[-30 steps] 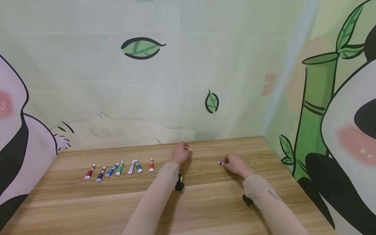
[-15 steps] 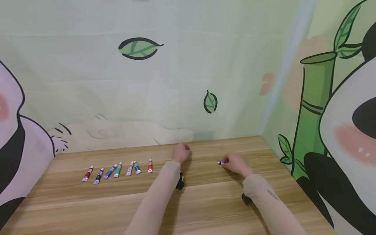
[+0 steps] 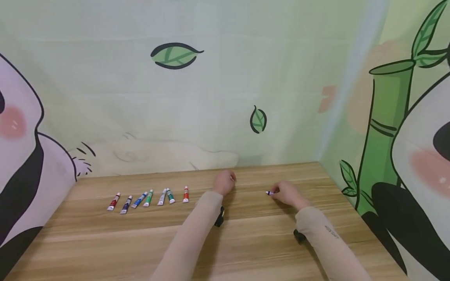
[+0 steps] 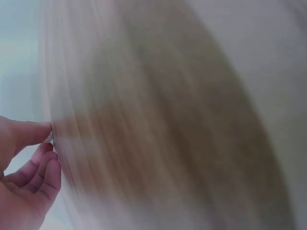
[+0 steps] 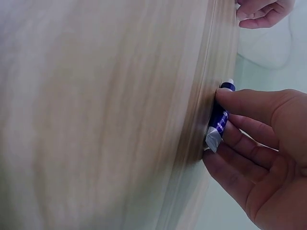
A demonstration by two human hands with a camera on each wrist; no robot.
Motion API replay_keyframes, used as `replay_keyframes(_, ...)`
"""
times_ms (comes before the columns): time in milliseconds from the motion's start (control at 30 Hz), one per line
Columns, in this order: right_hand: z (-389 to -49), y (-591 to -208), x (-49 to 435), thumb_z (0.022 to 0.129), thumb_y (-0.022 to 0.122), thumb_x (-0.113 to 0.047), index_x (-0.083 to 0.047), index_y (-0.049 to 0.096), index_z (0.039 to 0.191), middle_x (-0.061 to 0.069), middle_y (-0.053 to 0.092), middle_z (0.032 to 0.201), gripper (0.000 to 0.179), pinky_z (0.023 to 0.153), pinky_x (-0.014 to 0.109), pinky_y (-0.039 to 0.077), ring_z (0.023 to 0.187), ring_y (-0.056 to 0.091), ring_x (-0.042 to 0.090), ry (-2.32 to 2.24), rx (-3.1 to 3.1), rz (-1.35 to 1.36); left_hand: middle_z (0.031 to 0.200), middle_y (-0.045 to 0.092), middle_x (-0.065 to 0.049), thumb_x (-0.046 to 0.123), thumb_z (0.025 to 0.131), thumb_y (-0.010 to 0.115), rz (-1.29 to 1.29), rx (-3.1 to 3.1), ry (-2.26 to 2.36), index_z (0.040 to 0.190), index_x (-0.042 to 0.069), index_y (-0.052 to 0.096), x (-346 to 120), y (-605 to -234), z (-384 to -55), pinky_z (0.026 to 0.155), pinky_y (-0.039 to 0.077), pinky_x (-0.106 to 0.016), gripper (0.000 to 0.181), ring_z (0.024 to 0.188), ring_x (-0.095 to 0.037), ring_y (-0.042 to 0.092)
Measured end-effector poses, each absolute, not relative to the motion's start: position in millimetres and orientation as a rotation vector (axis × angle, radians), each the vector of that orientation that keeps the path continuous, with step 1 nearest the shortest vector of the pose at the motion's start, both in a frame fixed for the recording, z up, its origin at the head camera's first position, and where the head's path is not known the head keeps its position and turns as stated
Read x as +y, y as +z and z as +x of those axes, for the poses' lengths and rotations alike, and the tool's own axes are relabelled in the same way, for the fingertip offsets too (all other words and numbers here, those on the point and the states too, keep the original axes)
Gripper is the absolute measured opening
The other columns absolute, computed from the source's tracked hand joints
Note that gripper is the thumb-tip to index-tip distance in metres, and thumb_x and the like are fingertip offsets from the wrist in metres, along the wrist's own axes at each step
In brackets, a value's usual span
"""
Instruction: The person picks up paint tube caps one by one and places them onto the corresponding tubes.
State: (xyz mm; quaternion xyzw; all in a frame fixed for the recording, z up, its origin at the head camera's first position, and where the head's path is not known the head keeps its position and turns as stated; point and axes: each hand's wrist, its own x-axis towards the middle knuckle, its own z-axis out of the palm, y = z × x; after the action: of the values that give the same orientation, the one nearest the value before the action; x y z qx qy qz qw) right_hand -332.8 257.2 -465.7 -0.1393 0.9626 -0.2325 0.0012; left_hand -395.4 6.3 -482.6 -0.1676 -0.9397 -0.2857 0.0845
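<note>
Near the table's back edge, my left hand point(image 3: 224, 182) pinches a small whitish thing point(image 4: 48, 138) between thumb and fingertips. Most of it is hidden, and I cannot tell what it is. To the right, my right hand point(image 3: 285, 194) holds a purple-blue paint tube point(image 5: 220, 115) with thumb and fingers, low at the tabletop. The tube's white cap point(image 5: 231, 81) points toward the left hand, and its flat silver end lies by the fingertips. Farther left lie several paint tubes in a loose row, from a dark red tube point(image 3: 114, 201) to a bright red tube point(image 3: 186, 194).
The wooden table point(image 3: 260, 242) meets a cartoon-printed wall cloth point(image 3: 211, 97) at its back edge. Between the end tubes of the row lie a dark blue tube point(image 3: 126, 205), a blue tube point(image 3: 139, 199), a green tube point(image 3: 149, 198), a silver tube point(image 3: 162, 197) and a teal tube point(image 3: 170, 196).
The head view has swung slightly, shifting everything a little. My left fingers have turned so that less of the whitish thing shows. The right hand keeps its hold on the purple-blue paint tube.
</note>
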Motion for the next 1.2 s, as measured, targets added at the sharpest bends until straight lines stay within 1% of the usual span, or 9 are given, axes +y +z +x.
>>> replay_keyframes(167, -331.7, -464.1, 257.7, 0.085, 0.075, -0.008, -0.003, 0.072, 0.089, 0.004, 0.069, 0.085, 0.007, 0.074, 0.036, 0.05, 0.077, 0.058, 0.016, -0.716, 3.021, -0.435, 0.095, 0.072, -0.012, -0.002, 0.09, 0.066, -0.516, -2.801, -0.847, 0.101, -0.001, 0.071, 6.4, -485.8, -397.8, 0.088, 0.052, -0.04, 0.012, 0.095, -0.028, 0.067)
replay_keyframes(300, -330.5, -464.6, 256.1, 0.085, 0.075, -0.007, -0.002, 0.071, 0.09, 0.004, 0.069, 0.085, 0.007, 0.073, 0.035, 0.049, 0.076, 0.057, 0.017, -0.723, 3.009, -0.433, 0.097, 0.071, -0.015, -0.002, 0.088, 0.067, -0.491, -2.799, -0.888, 0.1, -0.004, 0.068, 2.2, -487.0, -394.4, 0.088, 0.053, -0.042, 0.012, 0.095, -0.031, 0.067)
replay_keyframes(367, -330.0, -464.6, 254.6, 0.086, 0.075, -0.007, -0.002, 0.071, 0.09, 0.004, 0.068, 0.085, 0.007, 0.073, 0.035, 0.049, 0.076, 0.057, 0.017, -0.72, 3.011, -0.427, 0.095, 0.07, -0.015, -0.001, 0.087, 0.067, -0.475, -2.798, -0.917, 0.095, -0.004, 0.067, -1.0, -487.2, -392.6, 0.086, 0.053, -0.042, 0.008, 0.093, -0.031, 0.066)
replay_keyframes(500, -330.1, -463.6, 252.8, 0.086, 0.074, -0.007, -0.001, 0.071, 0.09, 0.004, 0.068, 0.083, 0.007, 0.071, 0.034, 0.049, 0.075, 0.056, 0.017, -0.698, 3.017, -0.425, 0.092, 0.069, -0.012, -0.001, 0.087, 0.068, -0.433, -2.816, -0.99, 0.093, -0.002, 0.068, -6.5, -485.6, -391.6, 0.083, 0.053, -0.041, 0.005, 0.088, -0.028, 0.064)
replay_keyframes(700, -330.4, -462.3, 250.6, 0.086, 0.074, -0.007, 0.0, 0.071, 0.09, 0.004, 0.067, 0.082, 0.008, 0.069, 0.033, 0.048, 0.074, 0.056, 0.017, -0.675, 3.028, -0.441, 0.085, 0.066, -0.008, 0.004, 0.089, 0.069, -0.424, -2.787, -1.095, 0.09, 0.0, 0.068, -16.2, -482.1, -392.8, 0.068, 0.051, -0.034, 0.004, 0.074, -0.02, 0.059)
replay_keyframes(800, -329.5, -460.9, 250.2, 0.087, 0.074, -0.006, 0.001, 0.069, 0.089, 0.004, 0.065, 0.081, 0.009, 0.069, 0.034, 0.048, 0.074, 0.056, 0.018, -0.675, 3.03, -0.456, 0.084, 0.066, -0.008, 0.006, 0.09, 0.068, -0.431, -2.733, -1.182, 0.091, 0.0, 0.066, -22.4, -479.0, -394.1, 0.065, 0.051, -0.032, 0.006, 0.07, -0.018, 0.06)
replay_keyframes(933, -328.4, -460.5, 250.3, 0.088, 0.072, -0.005, 0.002, 0.066, 0.089, 0.005, 0.063, 0.08, 0.009, 0.067, 0.033, 0.047, 0.073, 0.055, 0.018, -0.674, 3.027, -0.456, 0.09, 0.066, -0.009, 0.008, 0.096, 0.061, -0.507, -2.69, -1.214, 0.099, -0.001, 0.065, -30.7, -470.3, -396.0, 0.07, 0.052, -0.032, 0.01, 0.076, -0.017, 0.06)
replay_keyframes(1067, -328.5, -461.9, 251.0, 0.089, 0.071, -0.004, 0.003, 0.066, 0.092, 0.006, 0.063, 0.081, 0.009, 0.067, 0.034, 0.048, 0.074, 0.055, 0.019, -0.676, 3.033, -0.483, 0.096, 0.065, -0.013, 0.009, 0.103, 0.053, -0.596, -2.676, -1.228, 0.11, -0.004, 0.064, -37.7, -456.3, -395.9, 0.075, 0.051, -0.034, 0.018, 0.081, -0.019, 0.057)
replay_keyframes(1200, -329.5, -463.5, 250.6, 0.089, 0.072, -0.004, 0.004, 0.066, 0.092, 0.006, 0.064, 0.081, 0.01, 0.069, 0.035, 0.049, 0.074, 0.056, 0.019, -0.688, 3.039, -0.518, 0.099, 0.067, -0.014, 0.01, 0.105, 0.053, -0.586, -2.611, -1.277, 0.115, -0.005, 0.064, -44.6, -440.0, -394.7, 0.076, 0.052, -0.036, 0.022, 0.084, -0.021, 0.06)
